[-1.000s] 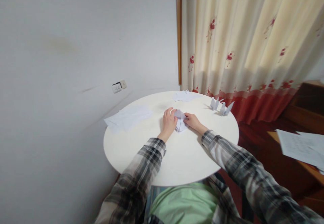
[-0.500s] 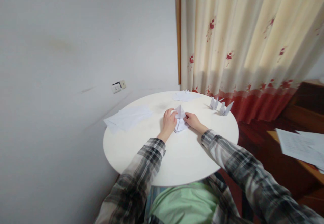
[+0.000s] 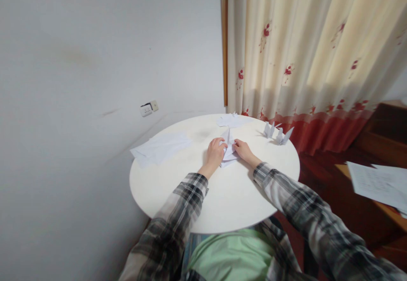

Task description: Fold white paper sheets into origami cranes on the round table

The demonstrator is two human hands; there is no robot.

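Between my hands, on the round white table (image 3: pixel 178 192), is a partly folded sheet of white paper (image 3: pixel 229 155) with a pointed flap standing up at its far end. My left hand (image 3: pixel 216 152) grips its left side, fingers curled over the edge. On the right side, my right hand (image 3: pixel 243 149) pinches the paper between thumb and fingers. The fingertips cover parts of the folds. Two folded paper cranes (image 3: pixel 269 130) stand at the table's back right.
Loose white sheets (image 3: pixel 160 147) lie at the table's left, and more paper (image 3: pixel 233 121) at its far edge. A wall with a socket (image 3: pixel 146 110) is on the left. A curtain (image 3: pixel 305 60) hangs behind. Printed sheets (image 3: pixel 378 185) rest on wooden furniture at right.
My left hand has shifted slightly right, toward my right hand. The paper's flap now stands narrower and more upright, and its lower layers have spread a little.
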